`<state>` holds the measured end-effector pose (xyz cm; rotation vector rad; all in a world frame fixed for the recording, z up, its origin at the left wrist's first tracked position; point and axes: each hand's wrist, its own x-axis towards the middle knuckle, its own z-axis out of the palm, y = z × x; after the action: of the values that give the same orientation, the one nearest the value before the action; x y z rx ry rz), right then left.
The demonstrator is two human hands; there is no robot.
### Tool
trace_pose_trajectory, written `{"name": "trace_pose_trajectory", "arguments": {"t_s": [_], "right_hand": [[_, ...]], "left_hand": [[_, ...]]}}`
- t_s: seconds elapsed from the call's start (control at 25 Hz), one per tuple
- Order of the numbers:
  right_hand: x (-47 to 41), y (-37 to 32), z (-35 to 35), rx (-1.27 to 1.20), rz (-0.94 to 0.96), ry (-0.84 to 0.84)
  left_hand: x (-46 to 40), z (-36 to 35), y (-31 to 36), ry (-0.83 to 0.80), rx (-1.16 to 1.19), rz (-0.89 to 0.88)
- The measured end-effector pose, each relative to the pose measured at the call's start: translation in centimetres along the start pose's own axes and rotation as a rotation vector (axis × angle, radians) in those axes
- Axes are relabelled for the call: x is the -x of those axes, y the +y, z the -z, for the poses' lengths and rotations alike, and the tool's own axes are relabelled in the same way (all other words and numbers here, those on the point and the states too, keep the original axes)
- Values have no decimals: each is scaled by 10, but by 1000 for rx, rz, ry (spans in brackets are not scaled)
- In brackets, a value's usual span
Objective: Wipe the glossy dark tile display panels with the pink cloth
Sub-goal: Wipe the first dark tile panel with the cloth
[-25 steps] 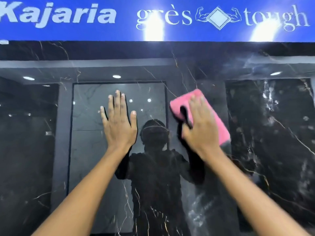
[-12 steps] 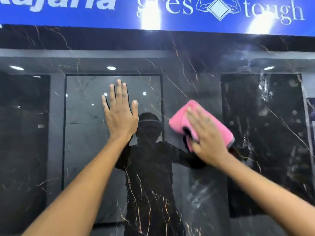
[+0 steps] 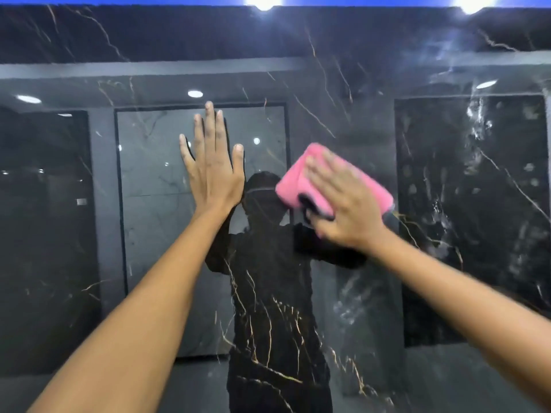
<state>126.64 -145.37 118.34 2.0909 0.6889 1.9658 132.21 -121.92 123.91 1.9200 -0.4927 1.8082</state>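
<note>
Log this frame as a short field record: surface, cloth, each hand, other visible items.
surface: glossy dark tile panel with pale veins, upright, facing the camera
cloth: pink cloth, folded, flat against the panel
left hand: fingers straight, palm pressed on the panel, holds nothing
right hand: pressed over the cloth, blurred
other: reflected ceiling lights; person's reflection in the panel

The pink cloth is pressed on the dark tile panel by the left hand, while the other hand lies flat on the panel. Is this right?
Not quite: the head view shows the right hand pressing the pink cloth on the dark tile panel, while the left hand lies flat on the panel.
</note>
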Motion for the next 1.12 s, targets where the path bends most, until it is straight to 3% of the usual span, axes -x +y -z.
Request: {"name": "trace_pose_trajectory", "arguments": {"t_s": [0.08,0.16,0.2,0.36,0.44,0.52,0.64,0.72,0.8,0.92,0.96,1.04,1.12], "right_hand": [[73,-47,-4,11,236,-179],[93,-49,6,55,447,-325],[75,-34,9,69,439,-303],[-44,26,14,153,-32,55],[-38,10,-2,75,-78,145],[28,-39,-18,-16,29,64],[146,-106,-18,-89,317,-268],[156,-97,-10,-59,493,-388],[103,-59,-8,5,393,-262],[-3,-13,-3,33,-62,42],[-10,-21,-8,-2,-129,96],[35,-63,-24,-89,-44,43],[125,-113,-28,-142,190,-193]], "left_hand": [[28,9,1,35,135,-4],[78,15,-5,42,159,92],[104,17,-12,26,128,148],[178,18,-40,-50,-54,263],[198,13,-47,-83,-108,252],[206,11,-50,-96,-136,243],[204,14,-51,-116,-134,239],[203,15,-51,-123,-119,238],[203,15,-50,-124,-114,240],[203,14,-50,-122,-134,241],[204,14,-50,-121,-136,240],[204,15,-51,-118,-133,237],[205,16,-52,-125,-132,217]]}}
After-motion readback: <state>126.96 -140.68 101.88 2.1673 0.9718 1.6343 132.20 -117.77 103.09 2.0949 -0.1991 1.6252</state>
